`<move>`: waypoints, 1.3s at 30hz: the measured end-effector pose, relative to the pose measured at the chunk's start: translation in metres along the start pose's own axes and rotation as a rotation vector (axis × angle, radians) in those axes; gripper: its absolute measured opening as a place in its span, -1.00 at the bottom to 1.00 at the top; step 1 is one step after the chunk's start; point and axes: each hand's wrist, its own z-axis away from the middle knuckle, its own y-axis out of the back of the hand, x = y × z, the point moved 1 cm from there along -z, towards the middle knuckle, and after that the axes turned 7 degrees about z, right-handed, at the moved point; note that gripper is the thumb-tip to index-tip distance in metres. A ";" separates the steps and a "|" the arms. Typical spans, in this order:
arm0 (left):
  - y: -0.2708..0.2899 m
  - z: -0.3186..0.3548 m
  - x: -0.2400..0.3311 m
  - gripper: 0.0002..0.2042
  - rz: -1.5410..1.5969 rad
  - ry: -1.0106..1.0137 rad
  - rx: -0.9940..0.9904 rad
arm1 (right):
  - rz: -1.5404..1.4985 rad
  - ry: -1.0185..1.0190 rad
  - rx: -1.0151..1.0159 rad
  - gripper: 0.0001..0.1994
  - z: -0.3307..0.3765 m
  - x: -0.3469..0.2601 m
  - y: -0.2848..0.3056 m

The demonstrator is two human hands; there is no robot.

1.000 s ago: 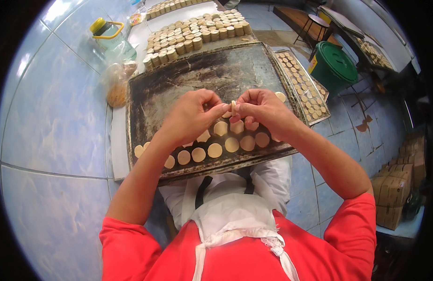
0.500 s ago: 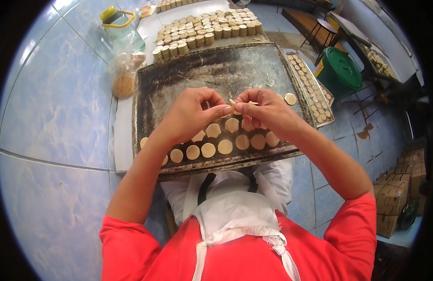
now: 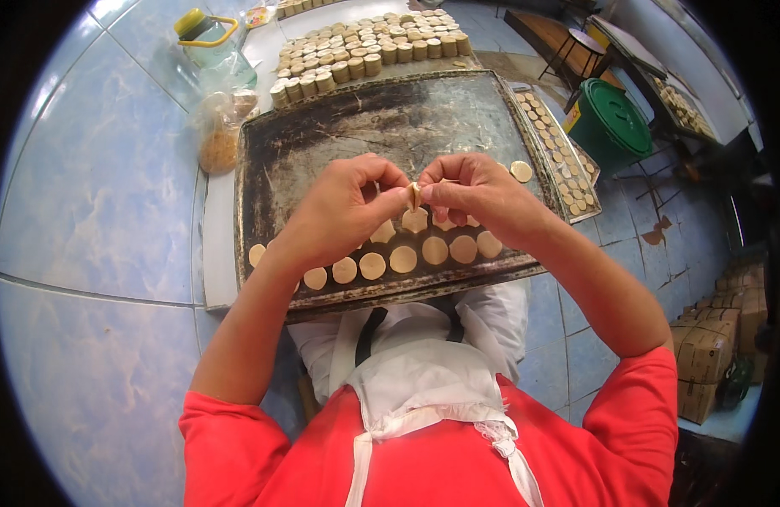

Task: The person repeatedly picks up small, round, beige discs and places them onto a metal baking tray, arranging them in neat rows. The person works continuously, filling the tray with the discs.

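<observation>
Over the middle of a dark, worn baking tray, a small folded piece of dough is pinched upright between my fingertips. My left hand grips its left side with thumb and fingers, and my right hand grips its right side. Below them, flat dough rounds lie in a row along the tray's near edge. A second row behind includes a round with a pointed rim, partly covered by my hands. One more round sits alone beyond my right hand.
Many stacked dough discs stand behind the tray. At the left are a yellow-lidded jar and a plastic bag with something orange-brown. To the right are a tray of rounds, a green lidded bucket, a stool and cardboard boxes.
The dough between my fingertips has turned from lying sideways to standing upright and folded. Both hands stay close together in nearly the same place, while the view has shifted slightly.
</observation>
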 end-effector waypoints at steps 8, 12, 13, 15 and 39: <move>0.032 0.021 -0.031 -0.79 -0.407 -0.006 0.279 | 0.500 0.164 0.199 -0.92 0.027 -0.013 0.035; 0.086 0.033 -0.053 -0.78 -0.309 -0.011 0.472 | 1.000 0.279 0.509 -0.92 0.066 -0.025 0.074; 0.103 0.037 -0.061 -0.77 -0.223 0.036 0.500 | 1.113 0.298 0.582 -0.91 0.073 -0.024 0.081; 0.134 0.044 -0.083 -0.76 -0.099 0.113 0.597 | 1.247 0.296 0.605 -0.92 0.084 -0.011 0.083; 0.157 0.023 -0.226 -0.79 -0.146 0.000 0.908 | 1.051 0.296 0.412 -0.74 0.020 -0.059 0.086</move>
